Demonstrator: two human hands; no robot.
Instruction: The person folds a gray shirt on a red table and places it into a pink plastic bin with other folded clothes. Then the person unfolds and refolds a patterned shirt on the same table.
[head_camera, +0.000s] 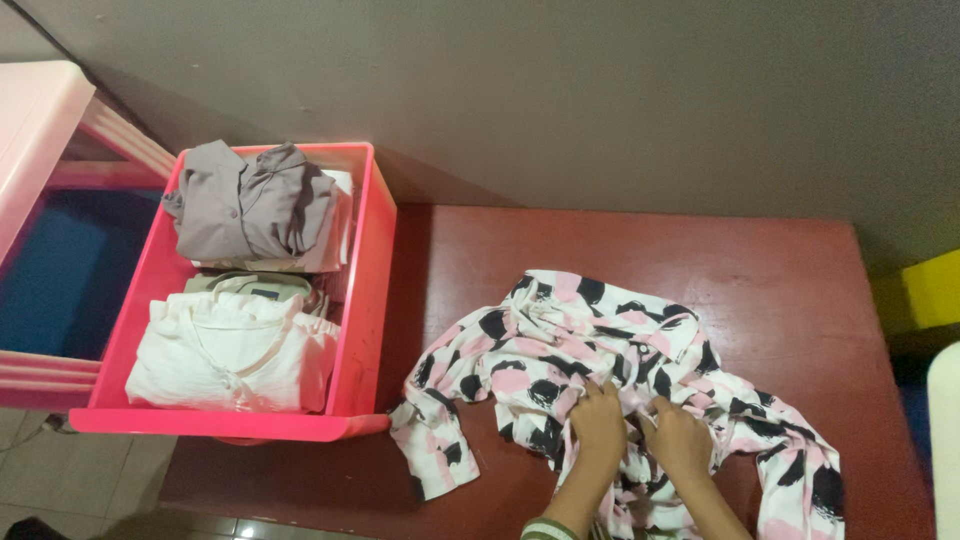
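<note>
A white garment with pink and black blotches (560, 350) lies crumpled on a dark red table (760, 270). My left hand (598, 425) and my right hand (678, 440) are side by side on the garment near the table's front edge. Each pinches a fold of the cloth at its middle. My forearms come up from the bottom of the view, and a striped cuff shows at my left wrist.
An open pink plastic drawer (365, 260) juts out left of the table, holding a folded grey-mauve shirt (250, 205) and a folded white shirt (235, 355). The pink drawer unit (40, 120) stands at far left. A grey wall runs behind. A yellow object (935, 290) sits at right.
</note>
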